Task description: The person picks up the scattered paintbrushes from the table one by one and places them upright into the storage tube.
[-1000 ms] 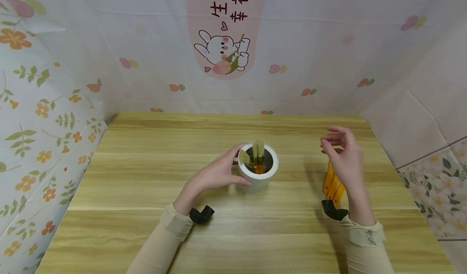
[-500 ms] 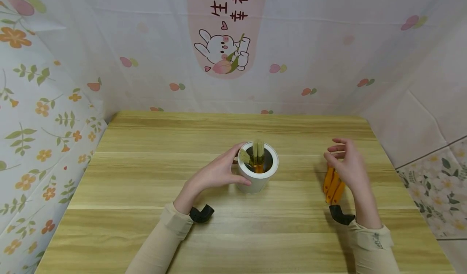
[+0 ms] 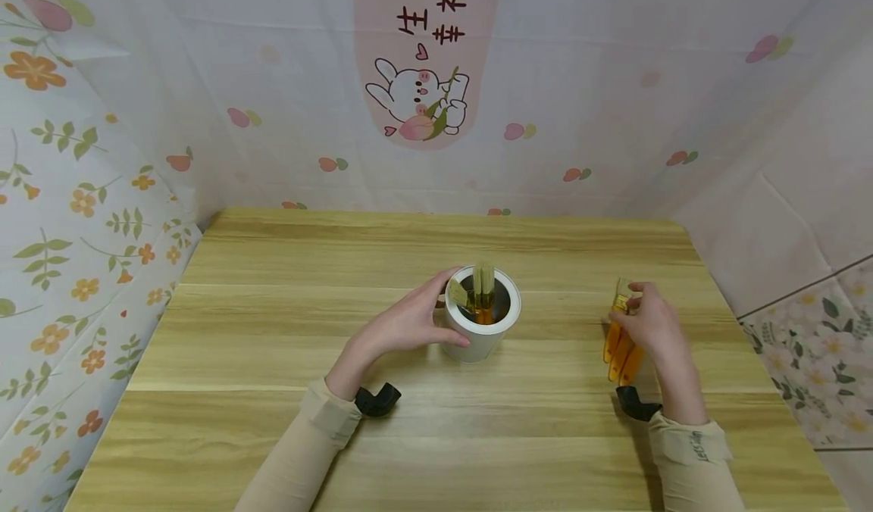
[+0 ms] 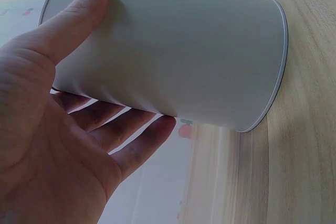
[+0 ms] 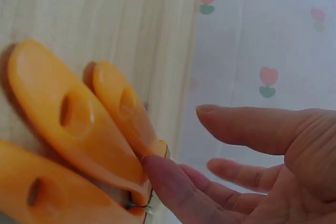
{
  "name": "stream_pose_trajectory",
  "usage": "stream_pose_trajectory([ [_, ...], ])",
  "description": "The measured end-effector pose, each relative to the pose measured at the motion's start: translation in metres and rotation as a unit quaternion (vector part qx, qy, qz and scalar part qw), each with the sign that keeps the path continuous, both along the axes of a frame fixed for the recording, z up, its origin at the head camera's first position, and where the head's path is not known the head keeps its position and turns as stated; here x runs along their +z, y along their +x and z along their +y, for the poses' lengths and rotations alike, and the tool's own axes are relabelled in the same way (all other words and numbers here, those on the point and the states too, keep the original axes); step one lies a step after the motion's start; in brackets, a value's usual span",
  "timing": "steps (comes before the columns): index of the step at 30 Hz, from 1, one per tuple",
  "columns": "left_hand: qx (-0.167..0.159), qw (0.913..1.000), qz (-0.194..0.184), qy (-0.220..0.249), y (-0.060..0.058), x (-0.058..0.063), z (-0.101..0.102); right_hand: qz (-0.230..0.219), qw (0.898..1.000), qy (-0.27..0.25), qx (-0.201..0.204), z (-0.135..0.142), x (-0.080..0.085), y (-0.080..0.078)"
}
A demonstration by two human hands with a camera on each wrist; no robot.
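My left hand (image 3: 402, 321) grips the side of a pale, round container (image 3: 474, 345), thumb on the near side and fingers round the far side. In the left wrist view the container's smooth wall (image 4: 184, 45) fills the frame. Paintbrushes (image 3: 483, 279) stand in it with bristles up; one leans toward the left rim. On the right, three paintbrushes (image 3: 618, 353) with orange handles lie side by side on the table. Over their bristle end hovers my right hand (image 3: 651, 326), thumb and fingers apart; in the right wrist view a fingertip overlaps the middle handle (image 5: 76, 116).
The wood-grain table (image 3: 273, 330) runs back to a patterned cloth (image 3: 286, 118) hung behind it. Similar floral cloth (image 3: 89, 270) covers the left side. A black wrist mount (image 3: 378, 401) sits at the left wrist, another (image 3: 637, 404) at the right.
My right hand has come down and nearer the body, over the lying paintbrushes, so that their bristles now show past the fingers. The left hand and container have stayed put.
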State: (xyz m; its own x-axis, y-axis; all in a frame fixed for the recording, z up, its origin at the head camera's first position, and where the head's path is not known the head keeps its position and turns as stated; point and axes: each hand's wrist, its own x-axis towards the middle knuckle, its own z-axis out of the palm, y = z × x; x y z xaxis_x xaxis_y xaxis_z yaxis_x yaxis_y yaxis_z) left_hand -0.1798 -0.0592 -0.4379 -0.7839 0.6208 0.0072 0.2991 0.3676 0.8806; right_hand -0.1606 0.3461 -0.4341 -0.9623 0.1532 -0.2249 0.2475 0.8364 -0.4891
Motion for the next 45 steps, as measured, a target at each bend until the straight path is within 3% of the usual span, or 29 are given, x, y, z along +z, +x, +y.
stream_pose_trajectory([
  [10, -0.004, 1.0000, -0.003, 0.005, 0.000, 0.000, 0.000, 0.008, 0.999, 0.052, 0.007, -0.004, -0.009, -0.002],
  [20, 0.003, 1.0000, -0.003, -0.002, 0.002, 0.000, 0.000, -0.009, 0.999, 0.045, -0.003, -0.010, -0.013, -0.004],
  [26, 0.001, 1.0000, -0.001, -0.001, 0.002, -0.001, 0.000, -0.015, 1.000, 0.022, 0.011, -0.010, -0.013, -0.007],
  [32, 0.002, 1.0000, 0.000, -0.002, 0.002, 0.000, 0.001, 0.024, 0.998, -0.064, -0.002, -0.018, -0.006, -0.008],
  [40, 0.000, 1.0000, 0.002, -0.001, 0.001, 0.000, 0.001, 0.139, 0.977, -0.163, 0.008, -0.040, 0.017, -0.002],
  [42, -0.001, 1.0000, 0.003, -0.001, 0.001, -0.001, 0.001, 0.172, 0.967, -0.188, 0.011, -0.049, 0.025, -0.001],
  [45, -0.002, 1.0000, 0.006, 0.001, 0.001, -0.002, 0.000, 0.224, 0.943, -0.247, 0.013, -0.066, 0.038, 0.003],
])
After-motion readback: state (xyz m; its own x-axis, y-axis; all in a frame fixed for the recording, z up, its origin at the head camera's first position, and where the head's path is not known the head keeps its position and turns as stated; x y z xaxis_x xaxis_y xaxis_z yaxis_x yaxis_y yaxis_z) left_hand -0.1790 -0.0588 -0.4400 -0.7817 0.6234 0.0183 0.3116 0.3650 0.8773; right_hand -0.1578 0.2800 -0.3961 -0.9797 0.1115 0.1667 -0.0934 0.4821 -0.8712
